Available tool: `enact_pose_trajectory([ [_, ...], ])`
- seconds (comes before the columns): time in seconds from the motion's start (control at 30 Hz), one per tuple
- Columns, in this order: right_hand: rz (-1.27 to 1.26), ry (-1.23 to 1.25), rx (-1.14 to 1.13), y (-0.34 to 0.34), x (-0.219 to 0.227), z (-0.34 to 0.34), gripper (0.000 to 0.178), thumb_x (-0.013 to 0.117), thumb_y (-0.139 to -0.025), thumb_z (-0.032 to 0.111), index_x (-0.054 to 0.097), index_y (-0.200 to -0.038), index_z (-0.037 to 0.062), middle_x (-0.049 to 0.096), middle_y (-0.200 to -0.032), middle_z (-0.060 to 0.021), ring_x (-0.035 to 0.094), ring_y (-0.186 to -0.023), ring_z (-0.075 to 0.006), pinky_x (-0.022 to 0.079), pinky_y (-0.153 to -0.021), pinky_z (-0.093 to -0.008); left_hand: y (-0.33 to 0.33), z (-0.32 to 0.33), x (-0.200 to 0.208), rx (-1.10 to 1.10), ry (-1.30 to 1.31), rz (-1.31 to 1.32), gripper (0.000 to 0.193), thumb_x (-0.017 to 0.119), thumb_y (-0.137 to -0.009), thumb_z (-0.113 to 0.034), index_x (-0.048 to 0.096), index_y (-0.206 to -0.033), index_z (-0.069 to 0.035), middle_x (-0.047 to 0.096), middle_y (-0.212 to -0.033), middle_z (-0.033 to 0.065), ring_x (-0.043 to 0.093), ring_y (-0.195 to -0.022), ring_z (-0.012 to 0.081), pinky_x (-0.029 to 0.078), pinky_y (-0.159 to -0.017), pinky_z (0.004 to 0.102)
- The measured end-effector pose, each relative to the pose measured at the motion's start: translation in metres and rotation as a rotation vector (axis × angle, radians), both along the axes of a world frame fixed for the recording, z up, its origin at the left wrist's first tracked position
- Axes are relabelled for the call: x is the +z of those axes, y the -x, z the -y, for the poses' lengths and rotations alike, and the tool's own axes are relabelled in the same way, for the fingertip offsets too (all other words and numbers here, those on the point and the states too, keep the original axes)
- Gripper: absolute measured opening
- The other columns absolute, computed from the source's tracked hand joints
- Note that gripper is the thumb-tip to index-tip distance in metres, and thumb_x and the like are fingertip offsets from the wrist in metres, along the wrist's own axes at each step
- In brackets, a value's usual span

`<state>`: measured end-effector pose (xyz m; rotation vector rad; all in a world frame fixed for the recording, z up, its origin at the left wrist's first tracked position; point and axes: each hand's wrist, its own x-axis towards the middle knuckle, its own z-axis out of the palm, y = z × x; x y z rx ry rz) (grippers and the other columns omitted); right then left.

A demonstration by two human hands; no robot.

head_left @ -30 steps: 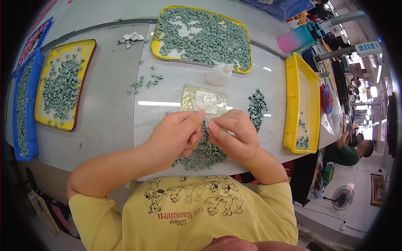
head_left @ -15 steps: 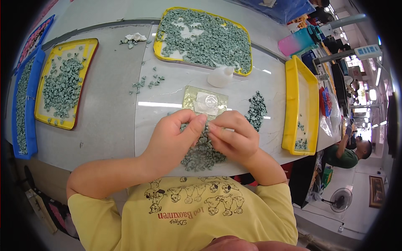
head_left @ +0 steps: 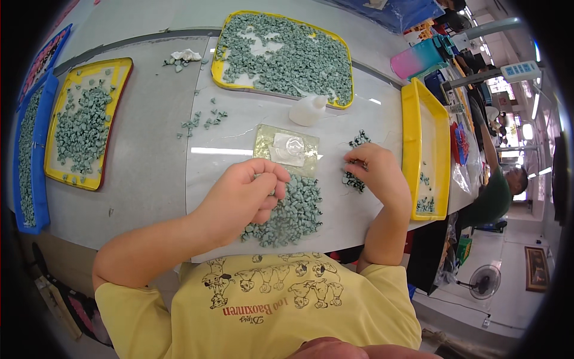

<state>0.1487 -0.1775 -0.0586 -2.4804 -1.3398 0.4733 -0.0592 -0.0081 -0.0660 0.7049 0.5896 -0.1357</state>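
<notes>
My left hand (head_left: 242, 194) is curled, thumb against the fingers, at the left edge of a heap of small pale-green pieces (head_left: 293, 209). Whatever lies inside its fingers is hidden. Off to the right, my right hand (head_left: 382, 176) reaches over a smaller pile of green pieces with dark ends (head_left: 359, 139). Its fingertips are pinched together at that pile, and I cannot make out what is between them. Between the hands, just beyond the heap, lies a yellowish square pad (head_left: 308, 164) with a white patch bearing a clear round blob (head_left: 294, 145).
A white squeeze bottle (head_left: 308, 111) stands beyond the pad. Yellow trays of green pieces sit at the back (head_left: 353, 90) and left (head_left: 122, 90), beside a blue bin (head_left: 42, 203). A yellow tray (head_left: 442, 161) stands at right, near a pink-and-blue bottle (head_left: 412, 60). Someone works farther right.
My hands were together over the heap and have parted. The right one has moved right to the smaller pile; the left stays near the heap. The view has shifted slightly.
</notes>
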Motion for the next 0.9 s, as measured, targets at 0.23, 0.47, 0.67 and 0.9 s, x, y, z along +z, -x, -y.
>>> enact_pose_trajectory([
  [0.23,0.064,0.081,0.030,0.009,-0.010,-0.003,0.018,0.063,-0.072,0.000,0.062,-0.090,0.0015,0.061,-0.080,-0.0105,0.057,-0.067,-0.0226,0.047,-0.062,-0.0297,-0.001,-0.006,-0.004,-0.002,0.020,0.018,0.017,0.044,-0.094,-0.017,0.053,-0.092,-0.003,0.046,-0.076,-0.0006,0.033,-0.055,0.0040,0.026,-0.044,0.0178],
  [0.47,-0.134,-0.395,0.118,0.050,-0.001,-0.031,0.022,0.066,-0.070,-0.002,0.064,-0.091,0.0042,0.063,-0.082,-0.0073,0.061,-0.071,-0.0190,0.048,-0.064,-0.0281,-0.004,-0.004,-0.012,-0.045,0.070,-0.011,0.016,0.045,-0.093,-0.013,0.054,-0.098,-0.001,0.048,-0.079,0.0003,0.033,-0.056,0.0044,0.028,-0.045,0.0183],
  [0.67,-0.046,-0.667,0.333,0.068,-0.013,-0.038,0.026,0.071,-0.067,-0.003,0.066,-0.092,0.0032,0.063,-0.081,-0.0079,0.061,-0.073,-0.0199,0.049,-0.061,-0.0267,-0.001,0.000,-0.015,-0.075,0.060,0.065,0.019,0.046,-0.093,-0.013,0.056,-0.102,-0.001,0.050,-0.081,0.0007,0.033,-0.057,0.0041,0.028,-0.045,0.0184],
  [0.9,0.029,-0.642,0.390,0.068,-0.010,-0.036,0.027,0.070,-0.063,-0.006,0.066,-0.088,0.0019,0.063,-0.080,-0.0084,0.061,-0.069,-0.0197,0.049,-0.058,-0.0270,0.001,-0.003,-0.009,-0.080,-0.015,0.047,0.018,0.045,-0.092,-0.012,0.056,-0.101,-0.002,0.049,-0.078,-0.0006,0.033,-0.055,0.0037,0.026,-0.045,0.0181],
])
